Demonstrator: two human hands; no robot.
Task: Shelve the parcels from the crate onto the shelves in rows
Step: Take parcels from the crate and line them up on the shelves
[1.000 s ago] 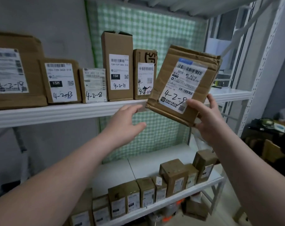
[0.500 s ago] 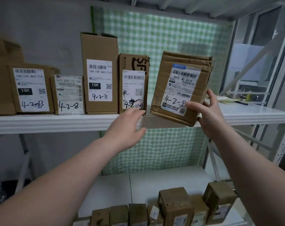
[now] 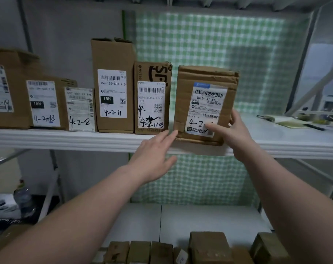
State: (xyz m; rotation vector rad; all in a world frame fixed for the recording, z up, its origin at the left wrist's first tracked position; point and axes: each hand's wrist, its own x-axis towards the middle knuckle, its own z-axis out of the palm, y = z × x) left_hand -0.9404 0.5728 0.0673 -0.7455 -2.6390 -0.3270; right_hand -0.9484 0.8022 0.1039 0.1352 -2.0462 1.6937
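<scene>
Single view: head-worn wide-angle camera, facing forward into the racking, tilted slightly down. Lens sits just above the upper shelf (image 3: 66, 139), whose top surface shows at 3 o'clock; the shelf edge bows from the wide angle. Range: near, within arm's reach. Forearms enter from 7 and 5 o'clock; left hand (image 3: 152, 157) and right hand (image 3: 236, 136) lie just below frame centre, at the parcel (image 3: 203, 79). Shelved boxes (image 3: 114, 86) run from 9 o'clock to centre. Lower shelf (image 3: 200, 221) at 6 o'clock, seen from above, small boxes (image 3: 209, 246) cropped by the bottom edge.
</scene>
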